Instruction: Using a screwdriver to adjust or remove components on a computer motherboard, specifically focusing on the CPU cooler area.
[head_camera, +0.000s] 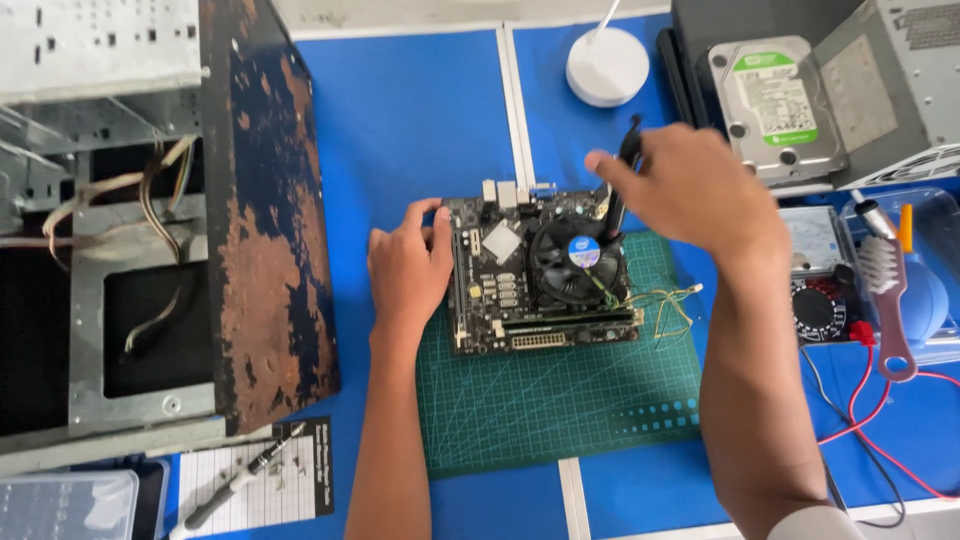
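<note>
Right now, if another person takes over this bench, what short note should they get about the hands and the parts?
Left hand: open, pressed on the left edge of the motherboard, steadying it.
Right hand: gripping a black tool, tip down beside the cooler fan.
The motherboard lies on the green cutting mat; the fan is mounted, and its thin wires trail loose to the right.
The open computer case lies at the left, a hard drive at the top right.
Done or left: cannot tell whether the fan is fastened.

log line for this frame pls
left hand: steadies motherboard edge | right hand: holds black tool at cooler fan | board on green mat
</note>
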